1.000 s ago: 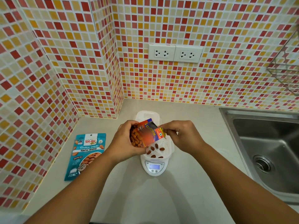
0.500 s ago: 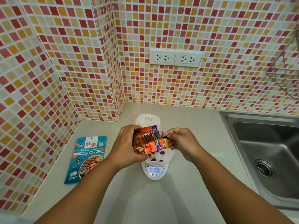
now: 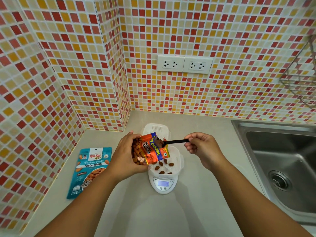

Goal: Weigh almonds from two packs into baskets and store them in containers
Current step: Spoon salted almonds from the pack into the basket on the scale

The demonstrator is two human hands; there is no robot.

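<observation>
Both hands have risen, right hand (image 3: 202,147) now showing a black spoon (image 3: 176,141).

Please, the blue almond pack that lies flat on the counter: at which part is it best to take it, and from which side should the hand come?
Probably the top edge of the blue pack, the white strip farthest from the person. The pack lies flat, face up, so thumb and fingers can pinch that thin sealed edge. Come from above on the right, the open counter side; the tiled wall crowds the left.
</observation>
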